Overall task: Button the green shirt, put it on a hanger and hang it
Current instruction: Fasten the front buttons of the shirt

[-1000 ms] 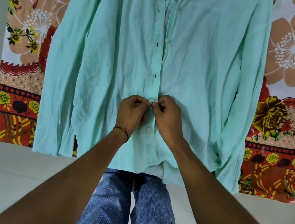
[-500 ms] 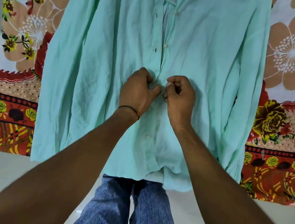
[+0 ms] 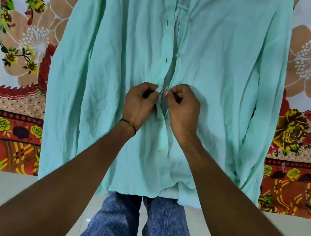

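The green shirt (image 3: 117, 74) lies flat, front up, on a flowered sheet, its hem toward me. My left hand (image 3: 139, 104) pinches the buttonhole edge of the placket at mid-height. My right hand (image 3: 184, 106) pinches the button edge opposite it, thumb and finger closed on the cloth. The two lowest buttons (image 3: 161, 151) below my hands sit closed. Above my hands the placket gapes, with a loose button (image 3: 177, 54) and open buttonholes. No hanger is in view.
The flowered sheet (image 3: 310, 81) in red, yellow and tan spreads under the shirt to both sides. Pale floor tiles (image 3: 7, 188) run along the near edge. My legs in blue striped trousers (image 3: 119, 220) show below the shirt's hem.
Both hands moved from a lower button up the placket to the one above it, and now hold its two edges slightly apart.
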